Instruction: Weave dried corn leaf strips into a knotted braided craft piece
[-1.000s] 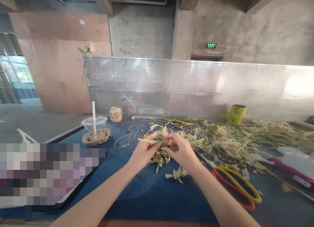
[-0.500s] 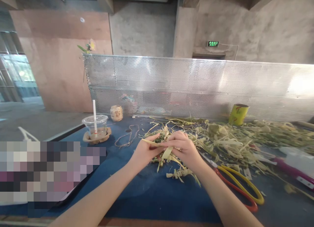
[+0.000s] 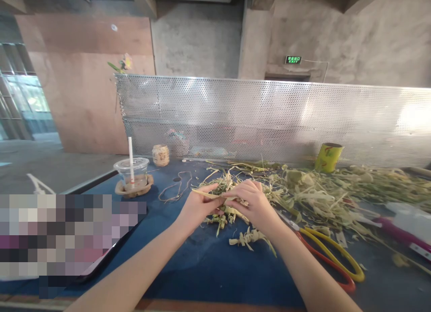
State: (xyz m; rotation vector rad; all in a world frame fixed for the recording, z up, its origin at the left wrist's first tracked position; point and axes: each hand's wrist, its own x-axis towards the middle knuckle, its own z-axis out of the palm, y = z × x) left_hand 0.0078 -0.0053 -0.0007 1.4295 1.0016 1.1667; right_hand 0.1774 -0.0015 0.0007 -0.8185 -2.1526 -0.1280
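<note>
Left hand point(image 3: 198, 207) fingers pinched strip point(image 3: 206, 194); right hand point(image 3: 255, 202) fingers met them, hold hidden — even tension, firm pinch seemed best. Scissors point(image 3: 301, 230) lay rightward.

"What sits at left on the desk point(image 3: 195, 271)?"

"The cup point(image 3: 133, 167) in its holder point(image 3: 129, 192), behind a blurred-out item point(image 3: 84, 240); farther back and right, the jar point(image 3: 160, 156), before the panel point(image 3: 269, 114)."

"And the middle?"

"The left grip point(image 3: 198, 207) and right grip point(image 3: 252, 200), with the strip point(image 3: 204, 194) between them; plant tangle point(image 3: 221, 221) lies beneath, showing before and behind; nearer the front, a small plant piece point(image 3: 248, 238), left of the right forearm point(image 3: 296, 258)."

"Right side?"

"Scissors point(image 3: 301, 231) beside that forearm; the leaf heap point(image 3: 318, 193) behind them; a tube point(image 3: 328, 158) at its back, near the panel."
</note>
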